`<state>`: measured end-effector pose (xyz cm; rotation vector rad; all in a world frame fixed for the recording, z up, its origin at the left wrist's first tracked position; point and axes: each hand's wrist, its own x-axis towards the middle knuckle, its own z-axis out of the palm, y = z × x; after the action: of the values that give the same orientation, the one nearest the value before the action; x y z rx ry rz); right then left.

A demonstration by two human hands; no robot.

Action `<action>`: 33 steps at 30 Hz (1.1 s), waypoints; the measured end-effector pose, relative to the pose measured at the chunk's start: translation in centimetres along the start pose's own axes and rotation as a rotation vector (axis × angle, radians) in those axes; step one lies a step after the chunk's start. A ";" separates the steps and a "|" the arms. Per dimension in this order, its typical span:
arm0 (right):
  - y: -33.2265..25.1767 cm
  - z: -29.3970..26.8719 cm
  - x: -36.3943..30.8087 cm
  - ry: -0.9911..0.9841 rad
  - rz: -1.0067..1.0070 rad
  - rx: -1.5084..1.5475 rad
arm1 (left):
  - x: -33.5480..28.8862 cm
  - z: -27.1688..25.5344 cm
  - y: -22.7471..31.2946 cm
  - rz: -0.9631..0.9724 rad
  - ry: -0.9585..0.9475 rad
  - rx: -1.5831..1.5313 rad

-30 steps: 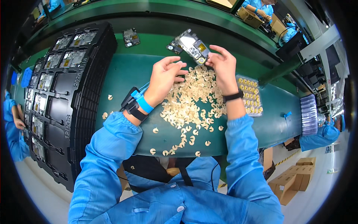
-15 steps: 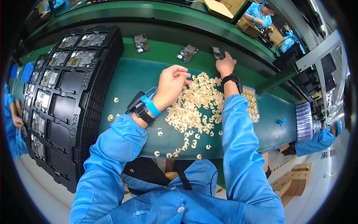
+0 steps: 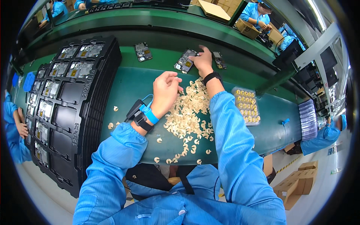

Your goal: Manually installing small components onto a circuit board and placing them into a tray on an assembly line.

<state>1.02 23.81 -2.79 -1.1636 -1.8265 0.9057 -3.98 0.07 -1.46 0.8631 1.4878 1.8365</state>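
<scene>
My right hand (image 3: 203, 62) is at the middle circuit board (image 3: 186, 61). Its thumb lies on the board's face and the fingers close over the right edge, partly hiding it. My left hand (image 3: 167, 91) hovers at the left side of a heap of small cream C-shaped pieces (image 3: 191, 108). Its fingers are curled together, and I cannot make out what, if anything, is between them. Another circuit board (image 3: 219, 60) lies just right of my right hand, and one more board (image 3: 143, 52) rests at the back left.
At the left stands a stack of black trays (image 3: 71, 92), several pockets of the top one holding boards. A clear tray of round yellow pieces (image 3: 246, 106) lies right of my right forearm. A green post (image 3: 275, 83) rises beyond it. Co-workers sit around the bench.
My right hand has moved left from the right-hand circuit board to the middle one. The left hand stays beside the heap, fingers still curled. The whole view has tilted slightly upward.
</scene>
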 end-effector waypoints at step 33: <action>2.9 -30.7 -22.3 -0.231 -0.494 -0.551 | -0.7 0.3 -0.1 -0.107 -0.212 -0.452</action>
<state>35.43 8.85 3.28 -0.8594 -2.5001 0.2599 -3.31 -0.30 -1.58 0.7119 0.9183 1.8336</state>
